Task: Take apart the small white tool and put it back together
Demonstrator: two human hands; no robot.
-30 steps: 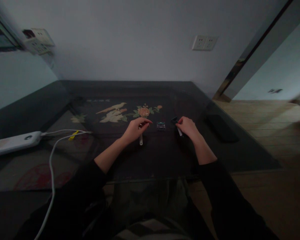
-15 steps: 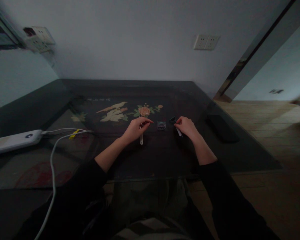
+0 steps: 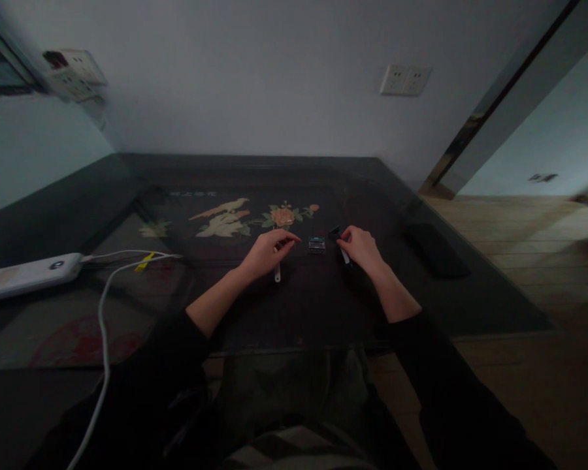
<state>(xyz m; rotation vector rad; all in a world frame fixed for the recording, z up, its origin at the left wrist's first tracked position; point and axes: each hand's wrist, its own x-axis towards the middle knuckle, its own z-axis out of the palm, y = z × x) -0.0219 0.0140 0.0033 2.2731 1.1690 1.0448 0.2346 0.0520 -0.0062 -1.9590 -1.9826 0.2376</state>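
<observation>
My left hand [image 3: 270, 253] rests over a thin white stick [image 3: 277, 274] with a hole near its lower end. Its thumb and forefinger point right, slightly apart, with nothing visible between their tips. Just right of them a small rectangular part [image 3: 317, 245], dark with light metallic edges, lies on the table. Beyond it my right hand [image 3: 361, 247] pinches a small dark piece with a white strip [image 3: 345, 256]; a black angular end [image 3: 334, 232] shows past the fingertips. Too little detail shows to tell its kind.
The dark table [image 3: 294, 313] bears a bird-and-flower picture [image 3: 225, 219]. A black flat oblong thing [image 3: 436, 251] lies at right. At left sits a white power bank-like device [image 3: 34, 275] with a white cable [image 3: 105, 326] running to the front edge. A wall rises behind.
My right hand has shifted slightly left with the dark piece, closer to the small rectangular part. My left hand has stayed in place.
</observation>
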